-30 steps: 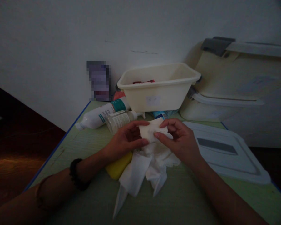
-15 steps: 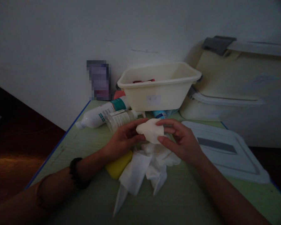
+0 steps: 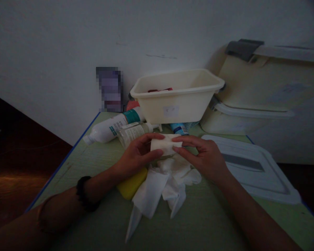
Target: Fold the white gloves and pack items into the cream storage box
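From the head view I see the left hand (image 3: 138,153) pinching the left end of a small folded white cloth (image 3: 166,145) between thumb and fingers, while the right hand (image 3: 204,157) pinches its right end the same way. The cloth is held up between them, over a crumpled white heap (image 3: 172,177) that lies on the green table (image 3: 99,216). I make out a yellow object (image 3: 132,184) beside the heap, partly under the left hand. Beyond the left hand, a clear bottle (image 3: 133,133) lies next to a white bottle with a green band (image 3: 107,130). Behind the hands I have a cream bin (image 3: 174,108) with something red (image 3: 161,90) inside, and a blue packet (image 3: 179,128) near its base. To the right of the right hand a pale lid (image 3: 256,170) lies flat, and behind it two lidded boxes (image 3: 272,82) are stacked against the wall.
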A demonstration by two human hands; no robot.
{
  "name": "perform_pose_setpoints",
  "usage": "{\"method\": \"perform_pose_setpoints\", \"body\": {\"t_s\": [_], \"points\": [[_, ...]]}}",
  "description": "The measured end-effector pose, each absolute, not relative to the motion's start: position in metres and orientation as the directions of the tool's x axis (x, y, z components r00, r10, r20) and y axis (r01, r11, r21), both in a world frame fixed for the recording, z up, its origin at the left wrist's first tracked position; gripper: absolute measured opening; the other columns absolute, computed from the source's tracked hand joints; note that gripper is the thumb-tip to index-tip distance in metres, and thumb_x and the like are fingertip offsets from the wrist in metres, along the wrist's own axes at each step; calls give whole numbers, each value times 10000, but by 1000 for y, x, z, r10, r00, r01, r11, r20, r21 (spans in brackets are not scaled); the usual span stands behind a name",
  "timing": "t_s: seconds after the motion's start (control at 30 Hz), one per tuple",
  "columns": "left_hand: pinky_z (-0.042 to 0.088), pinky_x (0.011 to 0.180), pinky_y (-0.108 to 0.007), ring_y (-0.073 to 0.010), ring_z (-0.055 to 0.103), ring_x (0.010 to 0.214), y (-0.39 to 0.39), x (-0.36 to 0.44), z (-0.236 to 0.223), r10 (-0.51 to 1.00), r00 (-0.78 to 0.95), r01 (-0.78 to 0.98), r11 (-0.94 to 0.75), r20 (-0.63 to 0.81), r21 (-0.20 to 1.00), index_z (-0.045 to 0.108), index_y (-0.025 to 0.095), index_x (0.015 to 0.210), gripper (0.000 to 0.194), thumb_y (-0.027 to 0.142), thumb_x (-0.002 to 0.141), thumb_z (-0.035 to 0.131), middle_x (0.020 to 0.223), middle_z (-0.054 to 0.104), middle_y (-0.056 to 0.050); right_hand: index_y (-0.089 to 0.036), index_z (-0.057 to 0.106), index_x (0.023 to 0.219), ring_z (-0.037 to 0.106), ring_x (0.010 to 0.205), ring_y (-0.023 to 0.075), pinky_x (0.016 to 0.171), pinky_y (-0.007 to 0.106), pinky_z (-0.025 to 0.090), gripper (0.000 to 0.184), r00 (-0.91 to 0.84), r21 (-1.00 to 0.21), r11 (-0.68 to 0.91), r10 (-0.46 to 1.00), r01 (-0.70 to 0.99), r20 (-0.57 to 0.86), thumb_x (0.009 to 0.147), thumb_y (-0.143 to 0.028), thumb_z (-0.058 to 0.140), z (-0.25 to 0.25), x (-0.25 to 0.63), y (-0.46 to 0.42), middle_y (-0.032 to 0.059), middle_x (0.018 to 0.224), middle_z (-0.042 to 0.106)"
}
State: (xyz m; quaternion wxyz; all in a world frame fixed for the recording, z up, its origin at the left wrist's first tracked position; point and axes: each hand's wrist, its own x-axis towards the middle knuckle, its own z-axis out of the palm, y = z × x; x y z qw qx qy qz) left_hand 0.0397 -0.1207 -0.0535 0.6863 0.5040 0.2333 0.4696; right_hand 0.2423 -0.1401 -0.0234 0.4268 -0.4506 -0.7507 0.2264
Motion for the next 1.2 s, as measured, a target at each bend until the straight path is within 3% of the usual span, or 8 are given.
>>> {"method": "perform_pose_setpoints", "body": {"t_s": [0.23, 0.47, 0.63, 0.73, 0.8, 0.9, 1.0, 1.2], "points": [[541, 791, -182, -103, 678, 879, -121, 44, -58, 899, 423, -359, 54, 110, 932, 664, 215, 1074, 401, 89, 706, 763, 1049, 717, -8, -238, 741, 906, 641, 1026, 170, 910, 331, 519, 149, -259, -640, 618, 780, 456, 569, 797, -156, 681, -29, 244, -136, 61, 1255, 606], [542, 789, -240, -133, 645, 859, -120, 40, -59, 921, 353, -203, -95, 164, 974, 672, 175, 1039, 332, 185, 720, 764, 983, 685, -38, -250, 723, 975, 689, 957, 141, 882, 289, 536, 195, -281, -693, 579, 815, 430, 507, 822, -154, 652, -27, 242, -138, 12, 1022, 745], [522, 850, -260, -170, 564, 1052, -119, 39, -60, 897, 345, -98, -258, 276, 961, 699, 215, 978, 227, 201, 753, 734, 1108, 544, -54, -259, 726, 970, 714, 824, 145, 774, 282, 570, 180, -269, -722, 512, 859, 465, 436, 823, -187, 652, -24, 241, -140, -6, 933, 765], [507, 896, -296, -203, 520, 1150, -119, 39, -61, 883, 341, -108, -304, 323, 946, 689, 219, 957, 207, 204, 754, 731, 1215, 502, -68, -266, 721, 963, 684, 982, 175, 892, 345, 534, 170, -273, -696, 555, 831, 455, 485, 830, -190, 646, -23, 241, -140, 22, 1064, 733], [492, 907, -300, -193, 542, 1111, -120, 40, -60, 876, 347, -108, -318, 335, 942, 676, 201, 941, 181, 207, 765, 720, 1168, 555, -67, -266, 718, 946, 638, 1089, 196, 961, 386, 491, 162, -269, -664, 594, 802, 454, 533, 825, -185, 649, -23, 241, -140, 39, 1155, 693], [499, 787, -245, -132, 603, 857, -122, 41, -57, 896, 366, -108, -228, 252, 968, 645, 176, 920, 159, 227, 783, 707, 919, 647, -27, -251, 712, 943, 683, 934, 179, 847, 337, 533, 144, -268, -665, 563, 823, 490, 500, 829, -202, 638, -22, 240, -141, 30, 1007, 732], [470, 613, -196, -93, 576, 663, -125, 42, -54, 921, 366, -121, -93, 132, 988, 625, 164, 894, 180, 258, 774, 719, 754, 640, 13, -224, 703, 931, 687, 724, 144, 676, 262, 538, 120, -251, -690, 484, 874, 539, 417, 836, -249, 634, -22, 240, -142, 2, 820, 746], [481, 602, -189, -91, 599, 642, -127, 44, -51, 917, 388, -195, -21, 97, 981, 621, 155, 883, 193, 251, 756, 731, 718, 657, 20, -215, 656, 957, 697, 665, 132, 557, 219, 509, 131, -235, -791, 389, 920, 472, 313, 847, -273, 618, -24, 240, -143, 2, 798, 755]]}}
